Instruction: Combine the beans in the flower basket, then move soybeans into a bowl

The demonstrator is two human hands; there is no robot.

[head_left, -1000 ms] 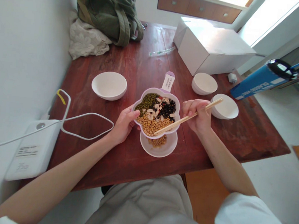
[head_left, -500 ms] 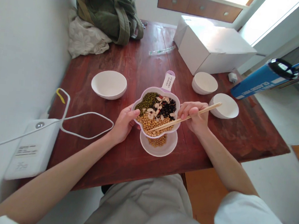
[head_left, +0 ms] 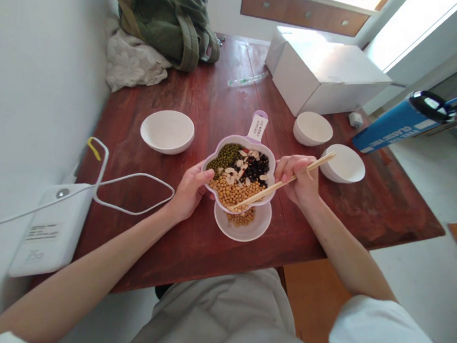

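My left hand [head_left: 191,189] grips the left rim of a scalloped white and lilac bowl [head_left: 273,159] with a tagged handle [head_left: 257,126] pointing away from me. Inside lie green beans [head_left: 226,158], black beans [head_left: 258,167], yellow soybeans [head_left: 228,192] and pale flat seeds [head_left: 234,172]. A pair of chopsticks [head_left: 282,183] is pinched in my right hand [head_left: 298,179], the tips down among the soybeans at the near rim. Below the near edge of the held bowl, a round white bowl [head_left: 261,226] on the table contains soybeans [head_left: 243,217].
White bowls stand on the table [head_left: 189,243]: one at the left [head_left: 167,131], two at the right [head_left: 312,129] [head_left: 343,163]. Behind are a white box [head_left: 327,68] and a green bag [head_left: 163,14]. A blue bottle [head_left: 403,123] is at right, a power bank [head_left: 51,230] with cable at left.
The chopstick tips have shifted slightly toward the near rim of the scalloped bowl, and their back ends have moved a little left and down. My left hand keeps its hold.
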